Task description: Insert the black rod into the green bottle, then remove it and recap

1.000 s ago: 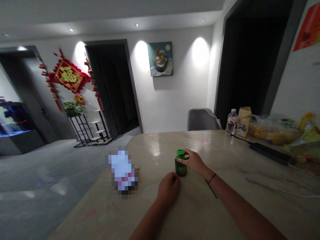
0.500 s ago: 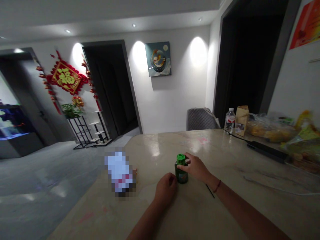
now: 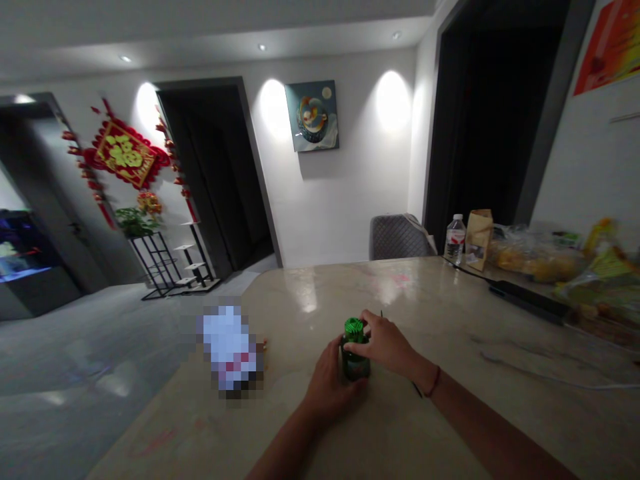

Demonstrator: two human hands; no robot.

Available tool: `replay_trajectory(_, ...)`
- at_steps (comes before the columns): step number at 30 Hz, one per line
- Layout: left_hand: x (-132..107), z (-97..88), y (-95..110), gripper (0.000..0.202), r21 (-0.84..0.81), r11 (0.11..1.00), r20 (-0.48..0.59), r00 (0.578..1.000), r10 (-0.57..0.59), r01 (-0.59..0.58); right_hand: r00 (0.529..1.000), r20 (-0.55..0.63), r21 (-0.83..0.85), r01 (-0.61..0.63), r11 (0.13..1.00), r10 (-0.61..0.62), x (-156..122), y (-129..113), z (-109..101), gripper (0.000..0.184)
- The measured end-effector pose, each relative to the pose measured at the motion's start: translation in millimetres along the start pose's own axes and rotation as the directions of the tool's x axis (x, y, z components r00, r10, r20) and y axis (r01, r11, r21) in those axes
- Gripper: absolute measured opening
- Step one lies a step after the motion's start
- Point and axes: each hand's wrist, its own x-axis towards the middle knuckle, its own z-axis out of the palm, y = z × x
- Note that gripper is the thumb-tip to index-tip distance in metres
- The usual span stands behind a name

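Observation:
A small dark green bottle (image 3: 356, 368) with a bright green ridged top (image 3: 354, 326) stands upright on the pale marble-patterned table (image 3: 295, 333). My left hand (image 3: 333, 383) is wrapped round its lower left side, thumb across the front. From the right, my right hand (image 3: 385, 343) grips the bottle just below the top, between thumb and fingers. A thin dark stick (image 3: 418, 390) passes beneath my right hand; its middle is hidden, and I cannot tell whether the hand touches it.
A blurred-out pale item (image 3: 230, 347) lies left of my hands. At the back right are a water bottle (image 3: 455, 241), a paper bag (image 3: 479, 240), bagged food (image 3: 535, 257), a long black object (image 3: 530, 301) and a white cable (image 3: 550, 377). A grey chair (image 3: 400, 237) stands beyond the table.
My left hand has opened from a loose curl beside the bottle and closed round its lower part. The bottle and my right hand sit slightly lower and further left in view.

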Motion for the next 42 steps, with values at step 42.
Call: replay_trajectory(42,2.5,-0.5,12.8,0.05,0.11,0.986,-0.341,0.936,-0.082,0.126,0.995,0.074,0.111,0.063,0.992,-0.071,0.7,-8.8,-10.9,0.025)
